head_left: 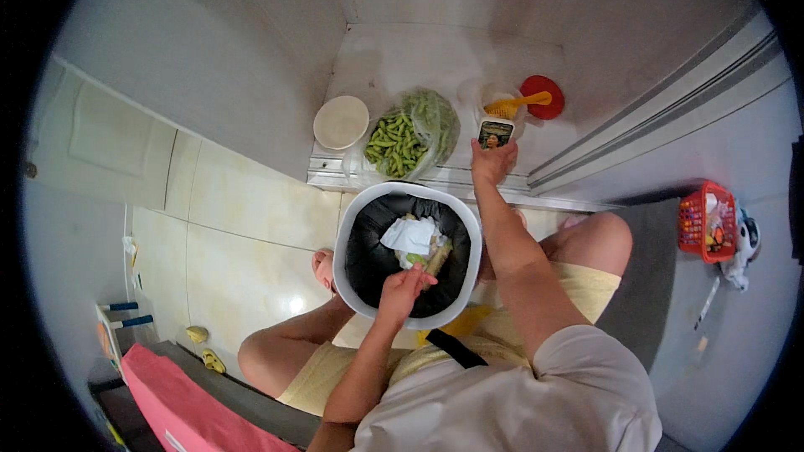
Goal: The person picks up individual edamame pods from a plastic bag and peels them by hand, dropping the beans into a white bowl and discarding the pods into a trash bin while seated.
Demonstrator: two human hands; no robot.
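Between my legs stands a white waste bin [342, 261] lined with a black bag; white tissue [410, 235] and food scraps lie in it. My left hand [404, 291] is over the bin with its fingers pinched together. A bit of green shows at the fingertips, but whether they hold it is unclear. My right hand [494, 162] reaches forward to the ledge and grips a white container with a dark picture label [495, 131]. Behind that container, a yellow-orange comb-like tool [521, 104] lies over a clear tub. Left of it, a clear plastic bag holds green edamame pods [395, 144].
On the pale ledge [400, 50] are a cream bowl [341, 122] at the left and a red round lid [543, 97] at the right. A red basket [708, 222] of small packets sits far right. Lower left are a pink cloth [188, 398] and yellow slippers [213, 360].
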